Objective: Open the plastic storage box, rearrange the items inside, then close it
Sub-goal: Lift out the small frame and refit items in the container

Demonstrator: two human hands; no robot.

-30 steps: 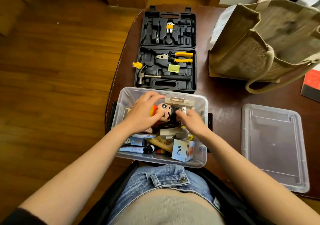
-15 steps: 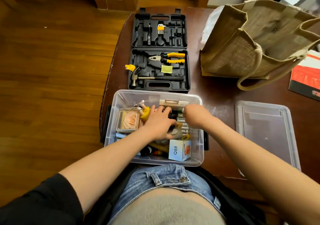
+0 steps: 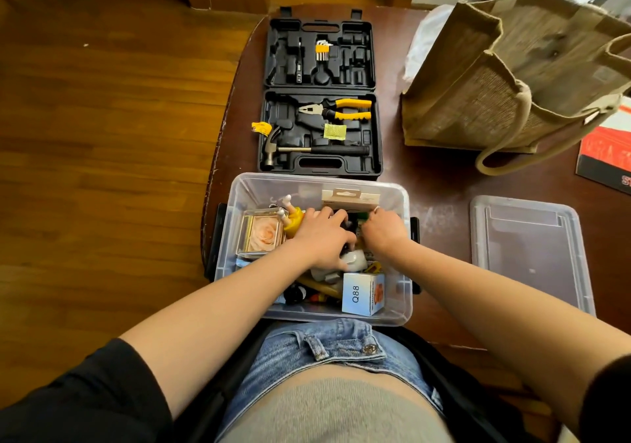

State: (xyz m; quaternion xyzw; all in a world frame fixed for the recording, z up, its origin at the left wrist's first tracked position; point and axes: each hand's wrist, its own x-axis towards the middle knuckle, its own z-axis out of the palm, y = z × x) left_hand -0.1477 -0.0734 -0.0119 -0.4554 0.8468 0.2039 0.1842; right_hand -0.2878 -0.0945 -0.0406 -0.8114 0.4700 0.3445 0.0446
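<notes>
Head view of the task at its middle stage. The plastic storage box [image 3: 316, 183] stands open at the near edge of the counter [image 3: 440, 183], and its one lid [image 3: 529, 251] lies flat on the counter to the right, well apart from it; opening is therefore done, rearranging is judged to be under way, and closing is still left. Both hands reach among the contents: the left hand [image 3: 322, 237] lies over dark items at the centre, its fingers curled down, though what they hold, if anything, cannot be told; the right hand [image 3: 384, 229] is bunched beside a hanging-card package [image 3: 351, 198] at the far wall, its grasp likewise hidden. Countable inside the box: one clear case with a rose [image 3: 261, 234] at the left, one yellow figure [image 3: 290, 213] beside it, one pale blue carton marked Q88 [image 3: 363, 294] at the near right; the remaining small items overlap too much to count. Beyond the box lies one open black tool case [image 3: 321, 97] with one pair of pliers [image 3: 336, 109] and one hammer [image 3: 307, 149]; one jute bag [image 3: 505, 73] stands at the right.
</notes>
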